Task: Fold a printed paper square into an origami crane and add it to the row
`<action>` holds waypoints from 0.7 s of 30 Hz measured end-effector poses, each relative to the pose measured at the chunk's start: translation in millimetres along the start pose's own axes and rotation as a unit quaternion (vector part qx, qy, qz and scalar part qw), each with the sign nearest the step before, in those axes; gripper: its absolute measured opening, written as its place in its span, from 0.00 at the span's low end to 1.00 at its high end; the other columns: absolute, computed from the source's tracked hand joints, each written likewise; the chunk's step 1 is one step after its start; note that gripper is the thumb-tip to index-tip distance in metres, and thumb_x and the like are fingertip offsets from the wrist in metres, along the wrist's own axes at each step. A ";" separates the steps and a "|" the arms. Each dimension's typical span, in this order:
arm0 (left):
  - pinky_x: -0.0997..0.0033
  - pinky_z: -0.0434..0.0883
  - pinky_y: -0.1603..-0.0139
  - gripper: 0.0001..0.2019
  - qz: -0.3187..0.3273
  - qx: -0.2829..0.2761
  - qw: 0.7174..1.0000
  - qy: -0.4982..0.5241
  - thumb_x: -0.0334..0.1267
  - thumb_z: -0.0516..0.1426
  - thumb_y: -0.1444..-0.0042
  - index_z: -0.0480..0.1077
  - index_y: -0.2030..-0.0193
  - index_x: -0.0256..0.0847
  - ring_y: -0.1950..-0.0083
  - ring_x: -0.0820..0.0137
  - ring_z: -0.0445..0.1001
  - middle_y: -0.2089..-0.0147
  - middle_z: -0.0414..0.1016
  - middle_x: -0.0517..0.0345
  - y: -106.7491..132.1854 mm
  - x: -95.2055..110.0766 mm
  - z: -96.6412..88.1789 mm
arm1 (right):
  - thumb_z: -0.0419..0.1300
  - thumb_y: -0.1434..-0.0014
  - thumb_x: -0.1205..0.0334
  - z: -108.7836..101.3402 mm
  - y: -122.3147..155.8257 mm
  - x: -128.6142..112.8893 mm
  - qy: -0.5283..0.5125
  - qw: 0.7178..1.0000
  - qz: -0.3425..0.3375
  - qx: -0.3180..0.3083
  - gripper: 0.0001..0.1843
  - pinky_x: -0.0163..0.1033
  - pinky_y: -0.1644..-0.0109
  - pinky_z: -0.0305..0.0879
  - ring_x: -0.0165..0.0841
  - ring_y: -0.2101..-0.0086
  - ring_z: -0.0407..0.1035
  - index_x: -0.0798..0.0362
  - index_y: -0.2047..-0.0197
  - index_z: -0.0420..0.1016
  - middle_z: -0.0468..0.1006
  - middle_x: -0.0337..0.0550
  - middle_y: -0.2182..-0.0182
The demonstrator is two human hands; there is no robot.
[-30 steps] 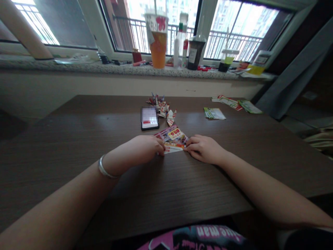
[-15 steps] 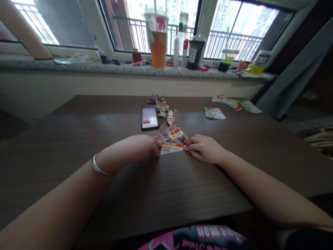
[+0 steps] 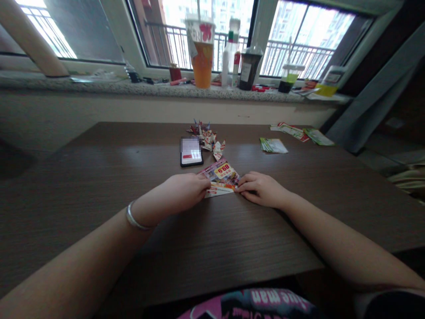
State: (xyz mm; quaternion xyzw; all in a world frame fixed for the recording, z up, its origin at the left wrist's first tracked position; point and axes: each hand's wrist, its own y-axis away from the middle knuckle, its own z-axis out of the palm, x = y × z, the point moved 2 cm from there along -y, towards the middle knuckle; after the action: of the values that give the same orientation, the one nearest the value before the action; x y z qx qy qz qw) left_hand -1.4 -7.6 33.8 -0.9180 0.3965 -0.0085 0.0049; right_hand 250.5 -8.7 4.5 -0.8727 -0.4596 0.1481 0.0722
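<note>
Compared with half a second ago, the left hand (image 3: 184, 190) has shifted to the right along the paper (image 3: 222, 175), so that its fingertips now cover more of the white strip on the near edge; the bracelet (image 3: 133, 217) on that wrist has moved over with it. The right hand (image 3: 264, 189) remains at the paper's right corner, as before. The paper lies folded on the table (image 3: 229, 243), between the two hands, with its colourful printed side showing beyond the white strip. The left fingers are bent and narrow against its left end; whether they pinch or merely press cannot be told. The right thumb and fingertips are drawn together on the right corner, holding it. Just beyond the paper's far corner stand several folded paper shapes (image 3: 209, 139), with the phone (image 3: 191, 152) lying to their left, its screen partly blurred. These occupy the table directly ahead of the work. Well apart to the right lie a stack of green-and-white slips (image 3: 274, 145) and further slips (image 3: 294, 132) behind it. The windowsill (image 3: 159, 90) carries an orange drink (image 3: 202, 66), bottles (image 3: 226, 66) and a dark drink (image 3: 249, 71). The left hand hides the paper's left end.
</note>
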 end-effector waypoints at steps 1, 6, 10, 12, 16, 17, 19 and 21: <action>0.68 0.73 0.59 0.12 0.001 0.001 1.000 -0.015 0.36 0.51 0.38 0.74 0.54 0.42 0.63 0.67 0.76 0.59 0.77 0.54 0.9 3.6 2.2 | 0.56 0.39 0.65 -0.2 -0.3 0.3 -0.010 1.000 0.000 -0.002 0.12 0.43 0.51 0.68 0.36 0.56 0.70 0.48 0.55 0.79 0.78 0.44 0.56; 0.60 0.72 0.55 0.17 0.030 0.029 0.997 -0.072 0.41 0.53 0.38 0.67 0.42 0.50 0.50 0.57 0.72 0.52 0.71 0.49 2.6 19.0 13.1 | 0.55 0.39 0.66 -1.1 -1.6 3.1 -0.039 0.999 0.032 0.012 0.18 0.43 0.54 0.67 0.36 0.59 0.70 0.50 0.46 0.73 0.79 0.46 0.58; 0.60 0.72 0.54 0.16 0.023 0.037 0.996 -0.077 0.37 0.49 0.35 0.66 0.42 0.48 0.48 0.57 0.69 0.51 0.69 0.48 1.9 21.7 18.8 | 0.55 0.40 0.66 -2.9 -0.9 7.4 -0.031 0.996 0.063 0.059 0.20 0.44 0.55 0.67 0.37 0.60 0.70 0.51 0.44 0.71 0.78 0.47 0.59; 0.59 0.72 0.53 0.16 0.029 0.036 0.997 -0.067 0.35 0.49 0.34 0.66 0.42 0.48 0.47 0.58 0.69 0.51 0.69 0.49 1.7 21.7 20.2 | 0.56 0.41 0.67 -4.6 -0.1 9.4 -0.027 0.994 0.065 0.085 0.21 0.45 0.54 0.66 0.37 0.59 0.69 0.51 0.44 0.71 0.78 0.46 0.60; 0.59 0.72 0.52 0.15 0.027 0.032 0.998 -0.056 0.35 0.50 0.36 0.67 0.43 0.45 0.49 0.59 0.71 0.51 0.69 0.48 2.0 22.9 20.3 | 0.55 0.40 0.68 -7.5 1.3 12.6 -0.018 0.990 0.063 0.122 0.20 0.47 0.51 0.65 0.38 0.58 0.69 0.51 0.45 0.71 0.78 0.46 0.59; 0.59 0.72 0.52 0.14 0.028 0.030 0.998 -0.051 0.35 0.50 0.36 0.68 0.45 0.44 0.50 0.60 0.71 0.50 0.70 0.47 2.3 23.9 19.8 | 0.55 0.40 0.68 -7.8 1.5 13.2 -0.016 0.990 0.062 0.128 0.19 0.47 0.50 0.65 0.38 0.58 0.69 0.51 0.45 0.71 0.77 0.46 0.59; 0.59 0.72 0.52 0.13 0.037 0.024 0.998 -0.036 0.36 0.49 0.35 0.69 0.48 0.42 0.51 0.61 0.73 0.49 0.70 0.46 3.2 26.6 18.4 | 0.55 0.40 0.67 -8.2 1.6 14.2 -0.014 0.989 0.058 0.134 0.19 0.48 0.49 0.65 0.38 0.56 0.69 0.51 0.46 0.71 0.77 0.46 0.58; 0.58 0.71 0.49 0.12 0.051 0.024 0.998 -0.014 0.37 0.49 0.35 0.70 0.50 0.41 0.51 0.61 0.73 0.48 0.71 0.47 4.0 28.8 17.0 | 0.55 0.39 0.67 -8.2 1.3 14.6 -0.015 0.990 0.052 0.134 0.19 0.49 0.49 0.65 0.38 0.56 0.69 0.50 0.45 0.71 0.77 0.46 0.57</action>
State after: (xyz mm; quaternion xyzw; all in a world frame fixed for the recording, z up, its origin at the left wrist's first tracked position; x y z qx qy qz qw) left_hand 15.7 -31.2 17.1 -0.8961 0.4426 -0.0045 0.0329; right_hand 262.0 2.7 9.2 -0.8756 -0.3906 0.2249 0.1736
